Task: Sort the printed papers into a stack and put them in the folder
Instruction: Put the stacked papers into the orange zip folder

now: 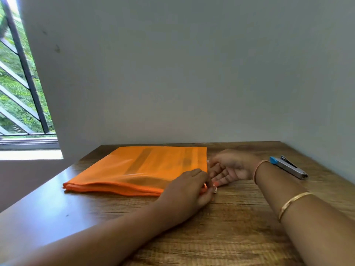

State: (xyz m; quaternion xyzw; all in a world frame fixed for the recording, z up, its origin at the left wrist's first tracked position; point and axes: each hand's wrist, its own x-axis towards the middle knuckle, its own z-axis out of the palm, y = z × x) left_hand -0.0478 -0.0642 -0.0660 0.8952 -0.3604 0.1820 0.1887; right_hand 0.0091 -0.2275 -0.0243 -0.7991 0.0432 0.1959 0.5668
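Observation:
An orange translucent zip folder (138, 169) lies flat on the wooden table (230, 227), with papers dimly showing through it as dark bands. My left hand (186, 189) pinches something small and shiny at the folder's near right corner, likely the zipper pull. My right hand (228, 167) lies beside the folder's right edge, fingers relaxed and touching that edge, thumb near the upper part. No loose papers are in sight.
A grey stapler with a blue end (288, 167) lies on the table to the right of my right wrist. Walls close the table at the back and right. A barred window (21, 83) is at the left.

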